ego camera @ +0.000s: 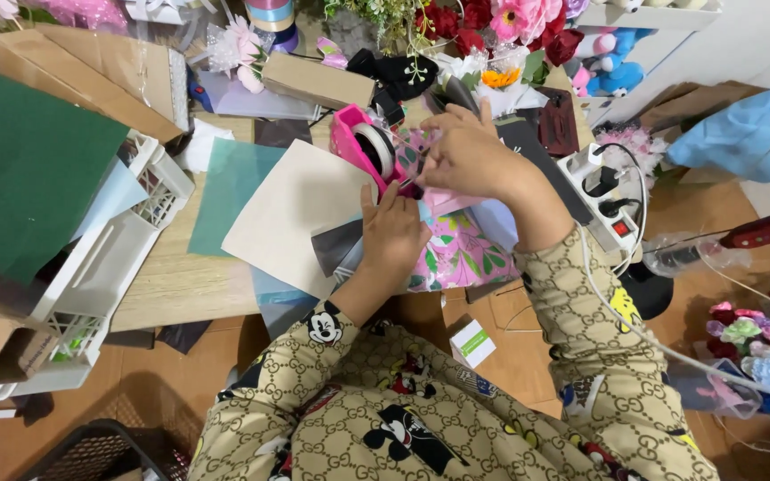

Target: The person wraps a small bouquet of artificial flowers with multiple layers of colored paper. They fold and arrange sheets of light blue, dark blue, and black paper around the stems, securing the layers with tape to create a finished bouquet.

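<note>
Head view: low wooden table (180, 285), seen from above.
Pink item: small pink folded piece (450, 201), pinched under the right hand (470, 156), just beside the tape dispenser.
Left hand (392, 233): flat, fingers pressing floral wrapping paper (461, 254) directly below the pinch.
Tape dispenser (363, 147): pink, touching left of the grip.
Cream sheet (291, 214): farther left.
Power strip (603, 191): right of the grip.

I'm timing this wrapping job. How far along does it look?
Early to midway. Done: the pink paper is partly folded over something on the floral sheet. In hand: the left hand presses the fold while the right hand reaches at the tape dispenser. Left: no tape shows on the fold yet.
</note>
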